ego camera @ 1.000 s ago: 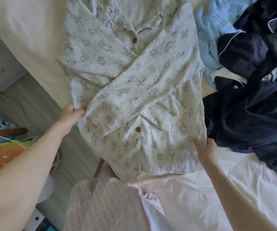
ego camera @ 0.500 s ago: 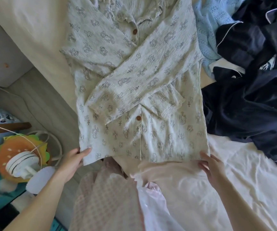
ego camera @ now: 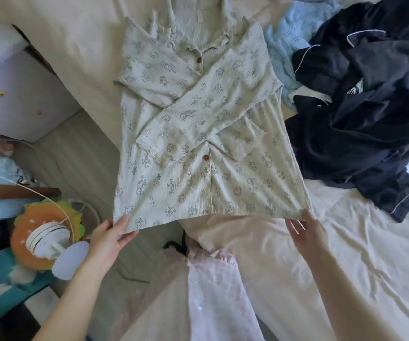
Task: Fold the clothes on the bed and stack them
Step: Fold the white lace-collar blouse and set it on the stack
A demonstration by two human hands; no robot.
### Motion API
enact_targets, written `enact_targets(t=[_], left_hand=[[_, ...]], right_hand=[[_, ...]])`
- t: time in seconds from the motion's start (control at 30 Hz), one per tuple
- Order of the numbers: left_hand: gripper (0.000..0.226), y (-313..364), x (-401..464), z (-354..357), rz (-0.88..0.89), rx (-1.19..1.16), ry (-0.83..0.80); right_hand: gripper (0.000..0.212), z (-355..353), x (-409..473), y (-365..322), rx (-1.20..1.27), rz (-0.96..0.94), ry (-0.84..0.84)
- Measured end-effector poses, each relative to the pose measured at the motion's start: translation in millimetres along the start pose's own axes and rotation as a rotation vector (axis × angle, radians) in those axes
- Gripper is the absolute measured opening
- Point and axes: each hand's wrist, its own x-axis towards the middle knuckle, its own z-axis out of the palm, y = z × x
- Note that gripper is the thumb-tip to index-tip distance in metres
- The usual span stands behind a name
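Note:
A pale green printed pyjama shirt lies face up on the bed with both sleeves crossed over its front. My left hand pinches the shirt's bottom left corner, which hangs past the bed's edge. At the bottom right corner my right hand grips the hem. The hem is stretched taut between the two hands and lifted slightly off the sheet.
A pile of dark navy garments and a light blue knit lie to the right of the shirt. The cream sheet covers the bed. On the floor at left stand a burger-shaped fan and a white cabinet.
Both hands left the shirt's sides, slid down to its bottom corners and took hold of the hem. The hem is now pulled straight and raised.

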Motion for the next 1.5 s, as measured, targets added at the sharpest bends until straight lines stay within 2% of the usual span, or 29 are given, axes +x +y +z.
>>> enact_targets(t=[0.1, 0.33, 0.47, 0.57, 0.63, 0.77, 0.9, 1.2, 1.4, 1.5], left_hand=[[0.012, 6.6, -25.0, -9.3, -0.016, 0.022, -0.057], [0.011, 15.7, -76.9, -34.9, -0.178, 0.020, -0.080], [0.004, 35.7, -83.8, -24.4, -0.115, -0.112, -0.039], [0.007, 66.6, -77.2, 0.8, -0.047, -0.186, -0.053], [0.014, 92.5, -68.4, 20.8, -0.005, -0.224, -0.057], [0.003, 150.4, -47.2, 60.6, 0.090, -0.329, -0.053], [0.012, 214.7, -20.2, 106.2, 0.188, -0.427, -0.040], [0.011, 334.0, 98.0, 205.4, 0.262, -0.509, -0.012], [0.010, 376.2, 173.1, 242.7, 0.302, -0.453, 0.002], [0.010, 376.0, 194.2, 247.2, 0.244, -0.218, 0.118]], right_hand=[[0.018, -12.8, -22.6, -3.3, 0.034, -0.009, 0.027], [0.019, -48.5, -73.9, -12.9, 0.010, -0.004, 0.092], [0.018, -31.9, -73.6, -36.3, 0.001, -0.030, 0.069], [0.017, 3.9, -63.8, -65.7, 0.020, -0.106, 0.009], [0.010, 32.0, -57.9, -86.5, 0.040, -0.150, -0.025], [0.003, 93.9, -41.8, -129.0, 0.100, -0.184, 0.007], [0.005, 164.6, -17.1, -174.1, 0.114, -0.193, -0.023], [0.006, 338.8, 77.3, -247.2, 0.182, -0.201, -0.157], [0.011, 412.9, 136.3, -256.7, 0.161, -0.228, -0.193], [0.010, 417.4, 159.4, -253.4, 0.025, -0.219, -0.149]])
